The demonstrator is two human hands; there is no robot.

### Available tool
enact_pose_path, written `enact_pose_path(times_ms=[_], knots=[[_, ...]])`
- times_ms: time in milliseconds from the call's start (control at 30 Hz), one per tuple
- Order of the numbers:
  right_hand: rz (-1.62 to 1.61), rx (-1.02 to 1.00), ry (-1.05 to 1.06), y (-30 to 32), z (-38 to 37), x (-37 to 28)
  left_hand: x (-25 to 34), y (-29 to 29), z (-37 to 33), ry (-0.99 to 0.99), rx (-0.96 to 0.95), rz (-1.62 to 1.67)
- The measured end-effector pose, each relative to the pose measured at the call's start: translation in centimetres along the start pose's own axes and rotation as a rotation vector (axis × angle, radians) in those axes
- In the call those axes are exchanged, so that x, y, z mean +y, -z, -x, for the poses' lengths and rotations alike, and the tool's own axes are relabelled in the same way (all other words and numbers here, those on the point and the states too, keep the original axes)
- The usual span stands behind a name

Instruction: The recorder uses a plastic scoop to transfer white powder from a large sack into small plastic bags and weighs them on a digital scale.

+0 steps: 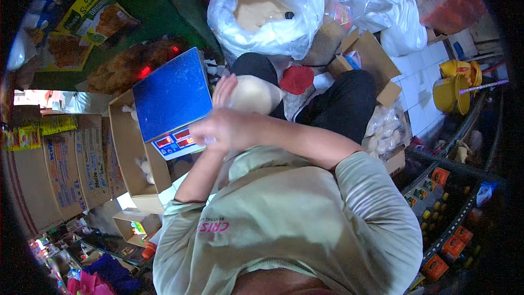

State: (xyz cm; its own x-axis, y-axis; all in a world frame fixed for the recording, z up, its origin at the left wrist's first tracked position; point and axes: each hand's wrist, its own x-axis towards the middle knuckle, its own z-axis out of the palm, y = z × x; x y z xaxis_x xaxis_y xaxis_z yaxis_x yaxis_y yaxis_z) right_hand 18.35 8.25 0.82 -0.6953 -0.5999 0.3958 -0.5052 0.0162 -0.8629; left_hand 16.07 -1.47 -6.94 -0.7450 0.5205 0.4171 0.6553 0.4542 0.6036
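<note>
My left hand [223, 92] shows stretched fingers beside the left edge of a plastic bag of pale powder [252, 96]. Whether they touch that bag I cannot make out. Crossing over my left wrist, my right hand [210, 129] is smeared by motion, its fingers unclear. It is close to the lit red display of a digital scale [173, 95], whose flat blue platform appears bare. The powder bag is near my dark-trousered knee.
A large open plastic sack of pale powder [262, 8] stands ahead, a dark-capped item inside. Left of me is a cardboard box [128, 150]. Rightward are a carton [376, 57], small filled bags [385, 131], a yellow bucket [450, 95] and bottle crates [436, 207].
</note>
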Motion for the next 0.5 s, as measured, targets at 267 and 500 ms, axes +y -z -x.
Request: enact_pose_path(times_ms=[267, 500], knots=[[-0.255, -0.173, 0.037, 0.9, 1.9, -0.6, 2.8, 0.9, -0.3, 0.042, -0.062, -0.13], [-0.255, -0.112, 0.002, 3.5, -0.3, -1.0, 1.8, 3.1, -4.4, -0.186, -0.348, -0.2]])
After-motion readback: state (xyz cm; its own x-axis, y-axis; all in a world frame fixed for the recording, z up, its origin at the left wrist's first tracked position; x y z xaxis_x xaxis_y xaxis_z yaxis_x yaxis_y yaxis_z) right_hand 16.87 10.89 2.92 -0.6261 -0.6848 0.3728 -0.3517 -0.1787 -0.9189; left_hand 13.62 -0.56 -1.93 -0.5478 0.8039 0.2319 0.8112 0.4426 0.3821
